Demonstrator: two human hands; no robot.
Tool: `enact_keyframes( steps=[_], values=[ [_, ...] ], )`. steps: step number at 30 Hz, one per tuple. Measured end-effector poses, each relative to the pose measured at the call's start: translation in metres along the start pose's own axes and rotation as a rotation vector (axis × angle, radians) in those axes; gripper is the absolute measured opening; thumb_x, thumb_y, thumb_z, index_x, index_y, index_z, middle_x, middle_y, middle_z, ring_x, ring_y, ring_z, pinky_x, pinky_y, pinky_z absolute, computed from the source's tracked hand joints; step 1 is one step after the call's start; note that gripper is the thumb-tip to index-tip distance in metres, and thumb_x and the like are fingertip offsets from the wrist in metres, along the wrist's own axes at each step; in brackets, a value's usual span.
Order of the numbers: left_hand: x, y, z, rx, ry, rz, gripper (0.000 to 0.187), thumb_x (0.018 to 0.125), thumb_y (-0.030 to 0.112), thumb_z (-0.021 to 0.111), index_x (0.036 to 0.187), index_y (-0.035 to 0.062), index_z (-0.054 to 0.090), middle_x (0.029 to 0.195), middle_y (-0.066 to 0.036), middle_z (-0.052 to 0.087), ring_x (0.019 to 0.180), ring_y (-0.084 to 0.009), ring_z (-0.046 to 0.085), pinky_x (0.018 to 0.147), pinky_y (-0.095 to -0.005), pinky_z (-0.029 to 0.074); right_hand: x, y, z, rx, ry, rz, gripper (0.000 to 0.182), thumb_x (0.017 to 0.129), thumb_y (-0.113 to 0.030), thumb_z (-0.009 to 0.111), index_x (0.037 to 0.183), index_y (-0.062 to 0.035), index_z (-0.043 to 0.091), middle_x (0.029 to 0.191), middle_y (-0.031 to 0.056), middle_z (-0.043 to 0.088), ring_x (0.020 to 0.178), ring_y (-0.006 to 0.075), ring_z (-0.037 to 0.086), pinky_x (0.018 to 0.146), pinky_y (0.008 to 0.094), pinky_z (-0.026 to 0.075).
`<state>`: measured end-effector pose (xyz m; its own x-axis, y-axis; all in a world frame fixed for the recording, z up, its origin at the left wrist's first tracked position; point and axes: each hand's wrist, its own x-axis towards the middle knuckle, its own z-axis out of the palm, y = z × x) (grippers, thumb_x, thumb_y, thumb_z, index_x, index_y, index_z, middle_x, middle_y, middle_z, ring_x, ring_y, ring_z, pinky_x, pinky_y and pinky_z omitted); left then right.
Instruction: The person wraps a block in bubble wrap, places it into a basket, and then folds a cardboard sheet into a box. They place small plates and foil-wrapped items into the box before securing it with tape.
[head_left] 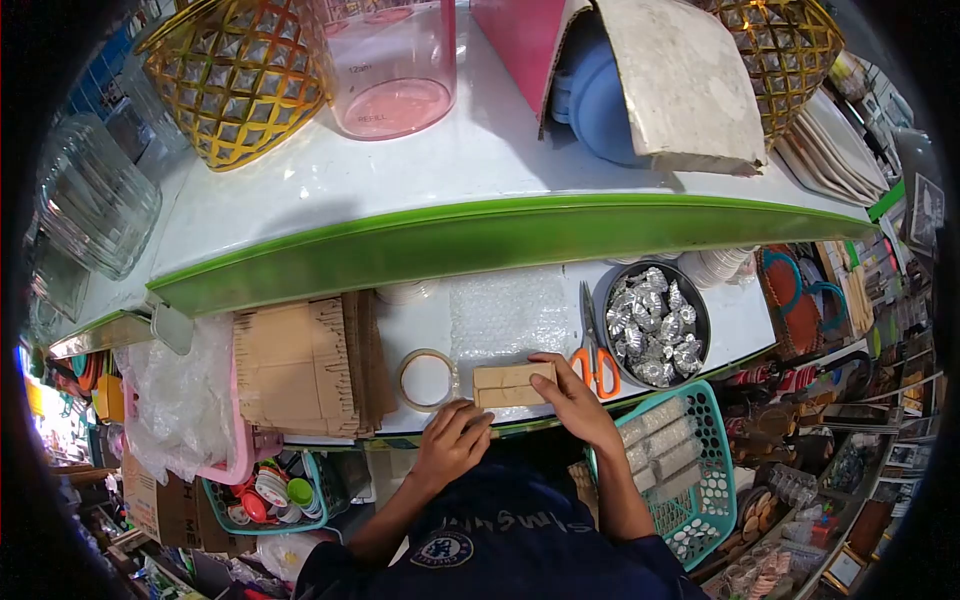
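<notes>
My right hand [575, 400] grips the right end of a small folded cardboard packet [505, 386], its thumb lying across the top. Beside the packet's lower left corner is my left hand [455, 440], fingers curled together; what they pinch, if anything, is hidden. A roll of tape [428, 380] lies flat to the left of the packet. Behind it a sheet of bubble wrap [508, 315] is spread on the white shelf [408, 335]. Orange-handled scissors [594, 350] lie to the right, blades pointing away.
A dark bowl [604, 300] holds silvery foil-like pieces. Stacked cardboard sheets [295, 370] stand left, beside a pink basket [243, 440] with clear plastic. A teal basket [718, 450] holds bubble-wrapped packets at lower right. Overhead, a green-edged shelf [500, 235] carries glassware.
</notes>
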<state>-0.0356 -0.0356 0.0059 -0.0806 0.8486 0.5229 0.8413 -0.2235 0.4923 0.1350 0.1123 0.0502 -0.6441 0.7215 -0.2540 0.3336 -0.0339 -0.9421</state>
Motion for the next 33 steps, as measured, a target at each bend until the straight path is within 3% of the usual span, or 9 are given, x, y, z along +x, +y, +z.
enact_keyframes(
  steps=[3,7,9,12,18,28,31,33],
  values=[
    [-0.002,-0.003,0.000,0.000,0.013,0.017,0.020,0.077,0.004,0.073,0.096,0.0036,0.070,0.097,-0.009,0.063,0.094,-0.0279,0.063,0.082,-0.0382,0.054,-0.004,-0.017,0.000,-0.102,-0.039,0.055,0.042,0.100,-0.034,0.055,0.133,-0.0083,0.049,0.108,0.0139,0.060,0.090,0.0179,0.059,0.079,0.0290,0.048],
    [-0.003,0.001,-0.003,-0.065,0.017,-0.087,0.018,0.078,0.005,0.072,0.095,0.0030,0.069,0.096,-0.010,0.063,0.092,-0.0281,0.063,0.082,-0.0381,0.053,-0.011,-0.028,0.004,-0.015,-0.055,0.139,0.038,0.101,-0.027,0.053,0.131,-0.0048,0.050,0.110,0.0087,0.057,0.097,0.0139,0.052,0.087,0.0278,0.043],
    [-0.003,0.001,-0.004,-0.043,-0.009,-0.102,0.015,0.079,0.006,0.072,0.094,0.0031,0.067,0.097,-0.009,0.063,0.092,-0.0269,0.064,0.082,-0.0370,0.054,-0.012,-0.013,0.006,-0.008,0.014,-0.022,0.044,0.100,-0.034,0.054,0.133,-0.0060,0.049,0.105,0.0126,0.061,0.084,0.0150,0.058,0.069,0.0280,0.051],
    [0.000,0.002,-0.005,-0.075,0.016,-0.080,0.014,0.080,0.006,0.071,0.093,0.0031,0.066,0.098,-0.009,0.062,0.092,-0.0266,0.065,0.079,-0.0365,0.054,-0.009,-0.005,0.005,0.064,-0.022,0.124,0.044,0.100,-0.034,0.054,0.132,-0.0040,0.049,0.108,0.0124,0.061,0.087,0.0154,0.059,0.071,0.0281,0.052],
    [-0.006,0.001,-0.006,-0.104,0.031,-0.142,0.013,0.081,0.007,0.072,0.092,0.0037,0.065,0.108,-0.013,0.060,0.087,-0.0297,0.068,0.071,-0.0378,0.056,-0.008,0.001,0.003,0.061,-0.054,0.134,0.046,0.100,-0.035,0.055,0.131,-0.0021,0.050,0.111,0.0118,0.061,0.090,0.0155,0.060,0.072,0.0278,0.052],
    [-0.015,-0.008,0.008,-0.123,0.069,-0.136,0.024,0.080,0.009,0.073,0.098,0.0028,0.058,0.126,-0.018,0.057,0.092,-0.0331,0.069,0.073,-0.0387,0.058,-0.013,-0.011,0.007,-0.100,0.022,0.087,0.050,0.098,-0.036,0.057,0.133,-0.0013,0.051,0.106,0.0187,0.064,0.087,0.0192,0.063,0.077,0.0321,0.052],
    [-0.016,-0.008,0.010,-0.130,0.107,-0.163,0.024,0.080,0.010,0.074,0.095,0.0030,0.057,0.133,-0.019,0.054,0.094,-0.0334,0.069,0.074,-0.0395,0.058,-0.015,-0.018,0.008,-0.156,0.094,0.085,0.052,0.096,-0.038,0.060,0.133,-0.0020,0.053,0.104,0.0219,0.066,0.086,0.0250,0.066,0.078,0.0359,0.051],
    [-0.013,-0.006,0.008,-0.173,0.098,-0.180,0.027,0.083,0.013,0.072,0.105,0.0022,0.060,0.142,-0.019,0.048,0.100,-0.0332,0.067,0.078,-0.0398,0.058,-0.017,-0.019,0.007,-0.370,0.159,0.008,0.054,0.093,-0.039,0.063,0.132,-0.0028,0.056,0.104,0.0242,0.066,0.088,0.0312,0.068,0.079,0.0387,0.051]
  ],
)
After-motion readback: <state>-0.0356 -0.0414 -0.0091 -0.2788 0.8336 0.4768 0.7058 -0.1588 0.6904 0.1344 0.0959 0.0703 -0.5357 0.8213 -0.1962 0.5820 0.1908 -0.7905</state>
